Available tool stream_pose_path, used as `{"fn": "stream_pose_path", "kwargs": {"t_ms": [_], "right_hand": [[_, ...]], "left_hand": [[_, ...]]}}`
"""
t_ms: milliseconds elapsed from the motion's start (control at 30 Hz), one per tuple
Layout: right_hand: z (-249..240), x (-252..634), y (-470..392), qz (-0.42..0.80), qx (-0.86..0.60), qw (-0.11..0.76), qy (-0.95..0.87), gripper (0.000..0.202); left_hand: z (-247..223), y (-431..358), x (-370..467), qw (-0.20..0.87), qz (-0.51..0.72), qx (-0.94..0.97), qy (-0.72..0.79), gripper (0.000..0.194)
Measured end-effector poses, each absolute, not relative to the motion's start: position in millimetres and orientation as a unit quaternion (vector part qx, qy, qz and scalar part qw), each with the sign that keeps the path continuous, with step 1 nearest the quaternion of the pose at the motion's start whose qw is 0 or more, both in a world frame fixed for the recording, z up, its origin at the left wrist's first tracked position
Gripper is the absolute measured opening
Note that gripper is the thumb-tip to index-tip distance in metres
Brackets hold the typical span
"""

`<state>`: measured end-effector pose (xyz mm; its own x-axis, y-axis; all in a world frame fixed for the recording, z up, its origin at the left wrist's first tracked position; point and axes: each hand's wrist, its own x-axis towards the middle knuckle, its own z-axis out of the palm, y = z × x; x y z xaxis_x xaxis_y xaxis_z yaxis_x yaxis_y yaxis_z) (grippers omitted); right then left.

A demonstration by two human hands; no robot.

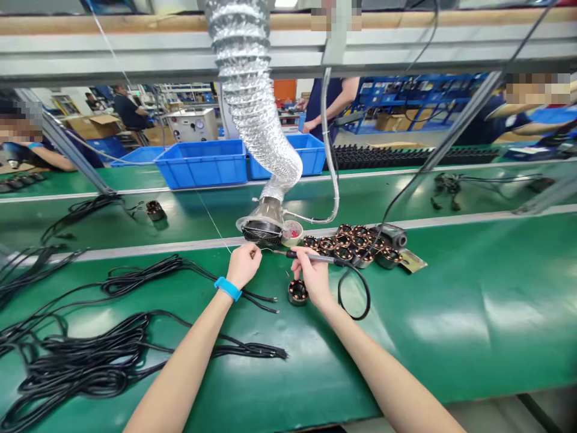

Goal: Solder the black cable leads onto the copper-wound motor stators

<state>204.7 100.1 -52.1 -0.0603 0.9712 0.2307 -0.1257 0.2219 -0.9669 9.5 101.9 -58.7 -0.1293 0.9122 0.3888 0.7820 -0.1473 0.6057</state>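
My right hand (312, 278) grips a soldering iron (318, 258) whose tip points left. In my left hand (243, 264), with a blue band on its wrist, the fingers pinch a thin strand of solder wire (216, 225); its short end reaches toward the iron's tip. Below the iron, a single motor stator (298, 293) with copper windings stands on the green mat, near my right hand's fingers. Behind the hands sits the round mouth of a fume extractor (262, 225), beside a small round container (292, 233) with something red inside.
Several stators (345, 243) cluster to the right by a soldering iron holder (394, 236). Bundles of black cables (85, 355) cover the left side. A silver duct (247, 78) hangs down centrally. Blue bins (202, 165) stand beyond, with co-workers behind the bench.
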Motion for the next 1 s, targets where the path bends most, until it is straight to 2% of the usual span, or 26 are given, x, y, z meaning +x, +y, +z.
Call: {"fn": "stream_pose_path", "kwargs": {"t_ms": [1000], "right_hand": [[-54.8, 203.9, 105.3, 0.491, -0.392, 0.572, -0.527, 0.032]], "left_hand": [[-63.4, 101.9, 16.2, 0.089, 0.386, 0.666, 0.632, 0.019]]}}
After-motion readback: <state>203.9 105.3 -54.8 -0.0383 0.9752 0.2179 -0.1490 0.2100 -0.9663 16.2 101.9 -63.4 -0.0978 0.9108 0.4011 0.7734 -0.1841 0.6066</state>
